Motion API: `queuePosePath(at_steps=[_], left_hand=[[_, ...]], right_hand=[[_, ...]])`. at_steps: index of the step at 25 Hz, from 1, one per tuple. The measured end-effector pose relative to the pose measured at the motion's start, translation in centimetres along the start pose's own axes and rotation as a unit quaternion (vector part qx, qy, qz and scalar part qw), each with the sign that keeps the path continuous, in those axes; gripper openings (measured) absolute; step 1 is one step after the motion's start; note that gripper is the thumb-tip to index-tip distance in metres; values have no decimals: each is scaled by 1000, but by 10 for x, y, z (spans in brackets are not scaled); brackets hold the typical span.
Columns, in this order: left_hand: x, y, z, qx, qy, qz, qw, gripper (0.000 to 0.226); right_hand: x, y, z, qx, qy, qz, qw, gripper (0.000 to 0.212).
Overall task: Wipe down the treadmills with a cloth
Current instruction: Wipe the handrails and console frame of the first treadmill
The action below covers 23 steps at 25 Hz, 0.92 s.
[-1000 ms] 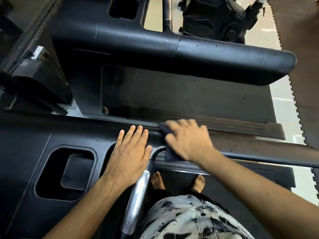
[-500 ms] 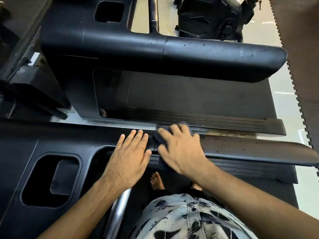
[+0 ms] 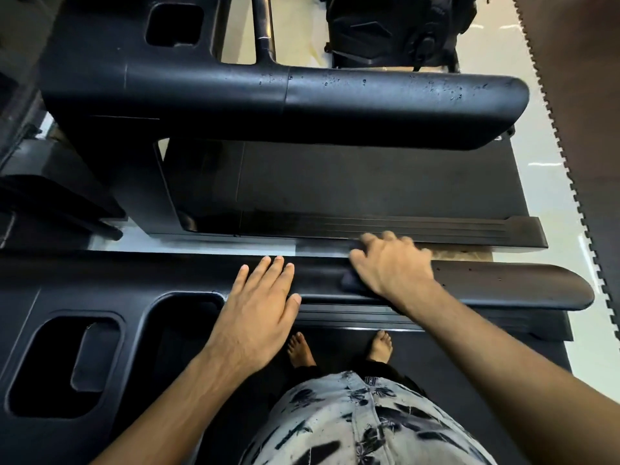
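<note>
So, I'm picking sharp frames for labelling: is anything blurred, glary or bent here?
Head view: the right hand is motion-blurred, its fingers smeared above the cloth; the left hand is sharp; the pale floor glares at right; the wide lens bows the toothed edge of the mat.

A pale, glossy floor (image 3: 543,182) shows along the right side and at the top. On its right edge lies a brown mat (image 3: 587,95), whose toothed, interlocking border runs down from the top to the lower right. At the floor's far end, top centre, stands a black machine (image 3: 385,28) with a round knob on its right side; its kind cannot be told. A speckled brown patch (image 3: 464,255) lies on the floor left of the mat, apart from it. At the bottom is a white shirt (image 3: 369,427) with a dark leaf print. Just beyond its hem are two bare feet (image 3: 300,352), side by side, toes pointing away.
</note>
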<state>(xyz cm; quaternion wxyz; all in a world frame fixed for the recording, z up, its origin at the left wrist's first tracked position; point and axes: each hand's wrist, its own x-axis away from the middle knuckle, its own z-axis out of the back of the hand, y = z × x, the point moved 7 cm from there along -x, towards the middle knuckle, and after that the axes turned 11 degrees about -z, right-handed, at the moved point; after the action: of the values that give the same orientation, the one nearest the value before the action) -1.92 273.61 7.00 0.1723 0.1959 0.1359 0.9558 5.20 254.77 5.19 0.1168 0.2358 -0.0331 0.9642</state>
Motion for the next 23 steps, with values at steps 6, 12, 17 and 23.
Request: queuePosePath(at_steps=[6, 12, 17, 23], left_hand=[[-5, 11, -2, -22, -6, 5, 1000, 63], [-12, 32, -9, -28, -11, -17, 999, 72], [-17, 45, -17, -21, -25, -21, 999, 70], [-30, 67, -18, -10, -25, -34, 999, 60]], right_hand=[[36, -14, -9, 10, 55, 192, 980, 49], [52, -4, -13, 17, 110, 158, 981, 50], [3, 65, 6, 22, 79, -45, 996, 41], [-2, 84, 7, -15, 82, 3, 997, 42]])
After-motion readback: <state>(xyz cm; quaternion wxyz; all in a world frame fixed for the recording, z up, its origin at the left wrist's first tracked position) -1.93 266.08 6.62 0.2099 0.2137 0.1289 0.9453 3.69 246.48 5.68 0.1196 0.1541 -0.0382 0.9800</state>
